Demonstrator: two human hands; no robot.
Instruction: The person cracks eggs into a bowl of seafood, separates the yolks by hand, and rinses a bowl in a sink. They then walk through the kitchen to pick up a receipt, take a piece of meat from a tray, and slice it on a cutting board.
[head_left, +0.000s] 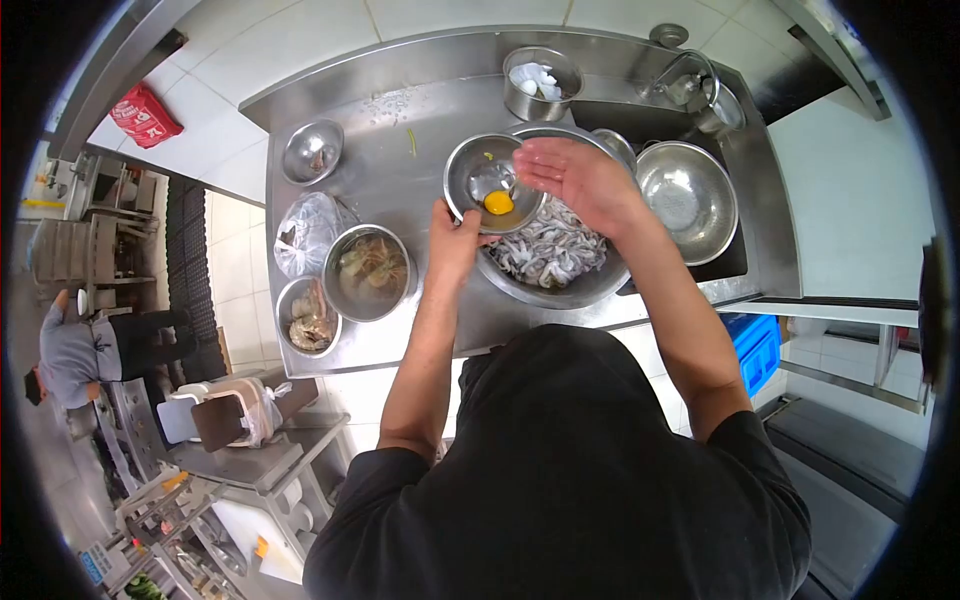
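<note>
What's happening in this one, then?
A person at a steel counter holds a small metal bowl in the left hand, with what looks like an egg yolk in it. The right hand is open, fingers outstretched at the bowl's right rim; whether they touch it is unclear. Beneath sits a large bowl of pale, squid-like pieces.

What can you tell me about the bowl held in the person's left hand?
The bowl is round, open and shiny, metal by its look, with a thin rim. Inside, toward its near side, lies a glossy yellow blob like an egg yolk; a small yellow bit shows farther back. The left hand grips its near side, above the counter. The right hand overlaps its right edge; whether they touch is unclear.
</note>
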